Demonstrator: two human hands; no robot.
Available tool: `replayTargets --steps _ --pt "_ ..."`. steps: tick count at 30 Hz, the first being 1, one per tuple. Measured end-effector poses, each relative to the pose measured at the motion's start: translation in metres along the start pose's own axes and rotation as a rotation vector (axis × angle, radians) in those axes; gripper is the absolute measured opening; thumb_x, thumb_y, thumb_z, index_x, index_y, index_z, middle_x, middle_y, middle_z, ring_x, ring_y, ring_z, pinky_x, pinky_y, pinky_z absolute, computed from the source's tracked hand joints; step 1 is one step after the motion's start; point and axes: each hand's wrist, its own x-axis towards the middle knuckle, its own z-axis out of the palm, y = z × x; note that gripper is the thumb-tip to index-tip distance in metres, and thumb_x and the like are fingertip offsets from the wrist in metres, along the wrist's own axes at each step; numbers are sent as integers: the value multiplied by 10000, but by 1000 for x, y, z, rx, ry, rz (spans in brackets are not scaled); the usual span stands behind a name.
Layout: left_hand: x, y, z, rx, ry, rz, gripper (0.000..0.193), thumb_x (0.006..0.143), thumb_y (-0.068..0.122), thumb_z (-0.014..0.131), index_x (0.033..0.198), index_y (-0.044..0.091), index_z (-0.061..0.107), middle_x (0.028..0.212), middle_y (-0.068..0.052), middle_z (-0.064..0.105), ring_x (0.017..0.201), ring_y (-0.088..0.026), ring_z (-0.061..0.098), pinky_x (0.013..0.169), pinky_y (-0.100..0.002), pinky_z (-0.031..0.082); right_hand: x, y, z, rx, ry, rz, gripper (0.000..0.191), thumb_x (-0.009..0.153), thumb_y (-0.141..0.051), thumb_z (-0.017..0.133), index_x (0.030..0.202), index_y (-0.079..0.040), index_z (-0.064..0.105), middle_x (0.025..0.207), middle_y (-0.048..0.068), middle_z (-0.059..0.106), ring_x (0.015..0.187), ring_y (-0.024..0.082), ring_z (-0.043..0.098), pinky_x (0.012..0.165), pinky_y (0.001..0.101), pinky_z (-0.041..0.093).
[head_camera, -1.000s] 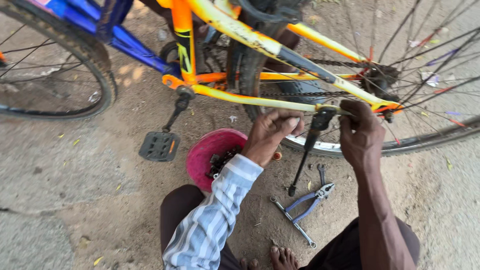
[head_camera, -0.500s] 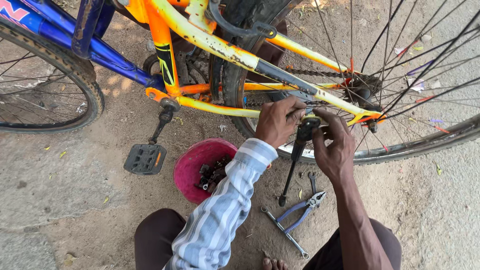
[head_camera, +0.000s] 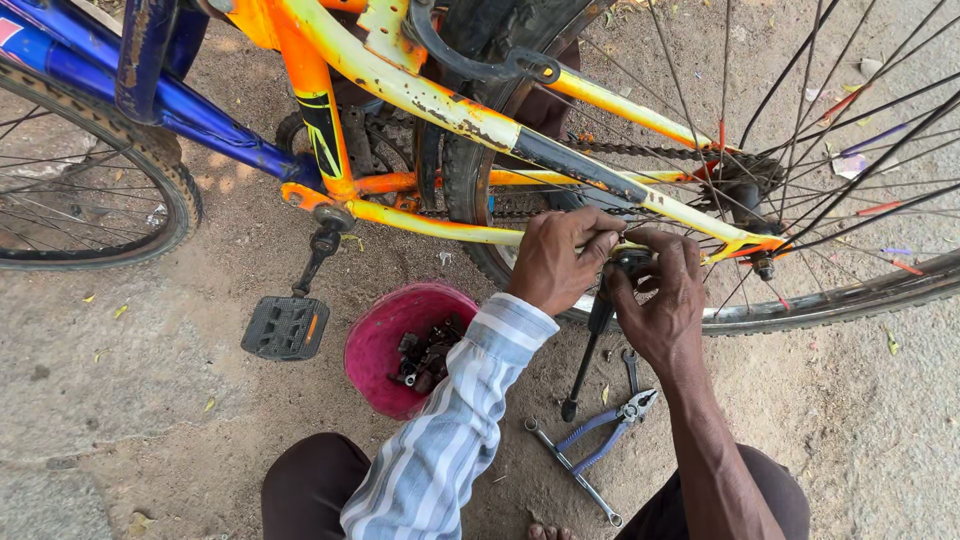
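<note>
Both hands, the left hand (head_camera: 556, 262) and right hand (head_camera: 662, 305), pinch the top of the black metal kickstand (head_camera: 592, 340) on the orange and yellow bike frame (head_camera: 440, 105), likely fastening it; next seems careful tightening.

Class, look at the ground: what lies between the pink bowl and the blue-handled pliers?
In the head view, the black kickstand's foot touches the dirt between the pink bowl and the pliers; the striped sleeve crosses above.
</note>
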Motion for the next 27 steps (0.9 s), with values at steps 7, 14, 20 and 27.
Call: replayTargets --steps 7,14,20,27 --pt "-4 -5 4 46 -22 26 143 966 175 682 1101 153 724 948 -12 797 871 -199 749 1078 -468 380 -1 5 2 25 -15 -19 452 879 -37 773 1270 -37 546 1205 130 557 904 217 690 764 338 608" --pt "-9 -8 2 51 -22 50 179 982 172 658 1142 172 741 1099 5 777 1031 -176 716 1120 -494 301 0 5 6 9 9 -65 467 886 -13 768 1278 -31 516 1223 140 548 978 232 670 809 340 610" --pt "-8 -13 4 25 -71 2 236 965 136 643 1200 144 664 1085 19 787 1009 -162 772 1143 -506 266 1 0 5 1 33 -74 516 864 -12 776 1315 -28 525 1253 159 568 1003 250 683 847 367 591" --pt "-9 -18 7 -180 -38 18 362 988 85 658 1324 55 526 1302 -56 699 1149 -172 751 1143 -382 400 2 -4 5 -16 18 -55 474 861 0 759 1295 -62 580 1196 151 615 1022 253 718 882 368 609"
